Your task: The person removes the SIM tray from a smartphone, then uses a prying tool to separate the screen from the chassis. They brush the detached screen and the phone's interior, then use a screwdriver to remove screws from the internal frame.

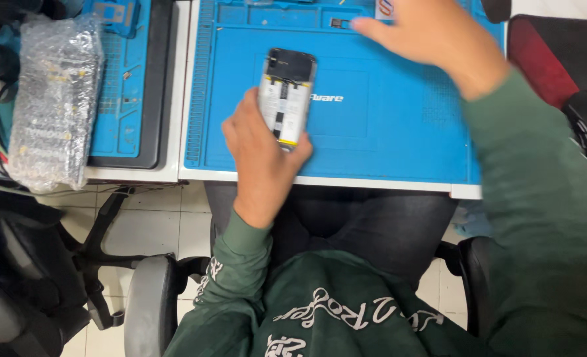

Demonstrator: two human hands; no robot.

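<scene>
Smartphone (285,96), back cover off and insides showing, sits gripped in your left hand (262,155) above the blue repair mat (386,132); your right hand (432,33) reaches, fingers spread, toward a small dark part (339,24).

the work mat (386,139) is bright blue with a small white mark, on a white desk (174,173). the opened phone (285,96) shows black, white and a yellow strip. the sleeve (538,198) is dark green; the bubble wrap (54,99) is clear grey.

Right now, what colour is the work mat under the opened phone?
Bright blue work mat, clearest in the head view.
</scene>
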